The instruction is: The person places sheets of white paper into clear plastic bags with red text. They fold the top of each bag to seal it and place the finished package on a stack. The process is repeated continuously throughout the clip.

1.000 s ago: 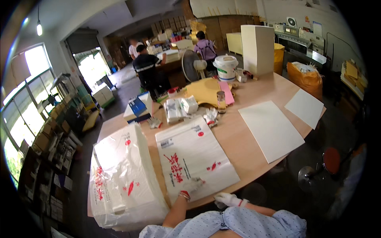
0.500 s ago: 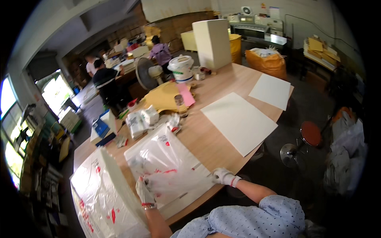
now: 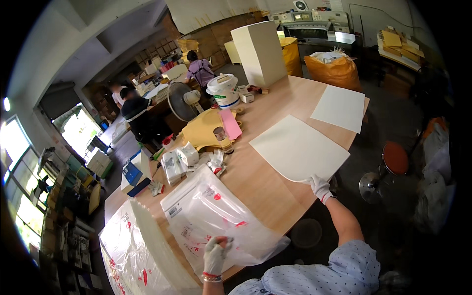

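Note:
My right hand (image 3: 320,188), in a white glove, pinches the near corner of a large white sheet (image 3: 300,147). That corner bends up a little from the wooden table. My left hand (image 3: 216,254), gloved with bare fingertips, is closed over the near part of a clear plastic bag (image 3: 233,206) with red print and seems to grip its film. The bag lies on the table, its near right edge sagging over the table rim. To the left stands a tall stack of filled plastic bags (image 3: 142,250) with red marks.
A smaller pile of white sheets (image 3: 339,108) lies at the far right of the table (image 3: 265,201). Further back are yellow envelopes (image 3: 204,129), a white bucket (image 3: 224,91), a fan (image 3: 184,101) and a tall white block (image 3: 259,54). A red stool (image 3: 395,158) stands right; people work behind.
My right hand has left the bag's corner and moved right and away to the white sheet, whose near corner now curls. My left hand has shifted right and nearer, and the bag has moved.

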`<control>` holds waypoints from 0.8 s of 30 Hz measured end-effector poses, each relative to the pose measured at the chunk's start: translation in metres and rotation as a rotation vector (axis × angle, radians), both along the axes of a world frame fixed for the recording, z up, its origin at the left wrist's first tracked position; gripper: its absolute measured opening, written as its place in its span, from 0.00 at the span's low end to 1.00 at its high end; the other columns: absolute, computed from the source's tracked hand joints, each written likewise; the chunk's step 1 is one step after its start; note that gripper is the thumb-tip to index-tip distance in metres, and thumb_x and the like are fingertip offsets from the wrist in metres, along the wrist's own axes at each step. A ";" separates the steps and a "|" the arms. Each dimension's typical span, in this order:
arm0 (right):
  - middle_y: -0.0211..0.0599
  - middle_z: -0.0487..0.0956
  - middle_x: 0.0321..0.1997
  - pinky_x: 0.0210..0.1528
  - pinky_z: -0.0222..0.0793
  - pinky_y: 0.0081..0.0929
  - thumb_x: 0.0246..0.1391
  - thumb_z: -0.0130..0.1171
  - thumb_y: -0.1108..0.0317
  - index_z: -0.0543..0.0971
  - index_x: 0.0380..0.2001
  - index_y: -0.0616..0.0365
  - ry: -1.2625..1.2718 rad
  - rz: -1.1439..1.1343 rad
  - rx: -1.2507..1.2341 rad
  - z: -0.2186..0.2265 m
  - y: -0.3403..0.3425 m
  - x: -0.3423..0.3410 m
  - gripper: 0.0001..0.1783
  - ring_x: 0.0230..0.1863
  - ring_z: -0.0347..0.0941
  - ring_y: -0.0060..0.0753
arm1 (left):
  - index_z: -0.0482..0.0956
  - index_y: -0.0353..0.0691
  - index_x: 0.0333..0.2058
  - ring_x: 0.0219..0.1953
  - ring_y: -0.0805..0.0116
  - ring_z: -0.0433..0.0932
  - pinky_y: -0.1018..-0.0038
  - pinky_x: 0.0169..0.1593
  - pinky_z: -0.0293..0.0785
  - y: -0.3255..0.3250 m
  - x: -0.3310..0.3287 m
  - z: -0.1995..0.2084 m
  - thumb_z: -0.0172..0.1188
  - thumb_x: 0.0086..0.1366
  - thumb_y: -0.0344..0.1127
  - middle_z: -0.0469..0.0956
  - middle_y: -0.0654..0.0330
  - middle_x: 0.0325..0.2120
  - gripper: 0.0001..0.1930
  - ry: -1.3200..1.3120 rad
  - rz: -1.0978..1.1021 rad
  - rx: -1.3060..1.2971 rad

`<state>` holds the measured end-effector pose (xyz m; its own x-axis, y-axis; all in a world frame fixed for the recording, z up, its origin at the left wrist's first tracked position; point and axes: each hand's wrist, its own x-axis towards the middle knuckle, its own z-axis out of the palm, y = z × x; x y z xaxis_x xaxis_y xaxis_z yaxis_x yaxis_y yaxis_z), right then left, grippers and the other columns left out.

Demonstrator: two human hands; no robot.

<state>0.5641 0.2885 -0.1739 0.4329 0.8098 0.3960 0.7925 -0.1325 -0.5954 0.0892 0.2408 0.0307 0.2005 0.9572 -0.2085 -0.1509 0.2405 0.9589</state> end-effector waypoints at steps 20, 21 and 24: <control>0.41 0.76 0.45 0.46 0.69 0.26 0.55 0.52 0.65 0.72 0.47 0.64 0.176 0.535 -0.047 0.111 -0.167 -0.150 0.19 0.45 0.73 0.34 | 0.66 0.28 0.48 0.41 0.50 0.75 0.60 0.47 0.69 -0.035 0.121 -0.048 0.51 0.59 0.39 0.71 0.36 0.42 0.23 1.202 -0.970 0.579; 0.42 0.77 0.44 0.46 0.69 0.27 0.53 0.54 0.64 0.73 0.46 0.62 0.638 0.440 -0.158 0.088 -0.152 -0.156 0.19 0.44 0.74 0.34 | 0.66 0.28 0.49 0.40 0.51 0.75 0.62 0.46 0.70 -0.061 0.134 -0.052 0.49 0.60 0.39 0.71 0.37 0.41 0.23 1.240 -0.948 0.744; 0.47 0.79 0.38 0.45 0.69 0.32 0.46 0.59 0.56 0.77 0.42 0.59 0.862 0.238 -0.206 0.043 -0.131 -0.171 0.22 0.41 0.75 0.42 | 0.65 0.30 0.52 0.39 0.57 0.74 0.68 0.45 0.70 -0.075 0.118 -0.069 0.46 0.61 0.37 0.72 0.45 0.41 0.23 0.889 -0.910 0.532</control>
<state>0.3932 0.1573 -0.1311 0.3239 0.9344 -0.1484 0.1054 -0.1915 -0.9758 0.2071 0.1655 -0.0378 0.7861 0.5661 -0.2482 0.5666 -0.4994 0.6554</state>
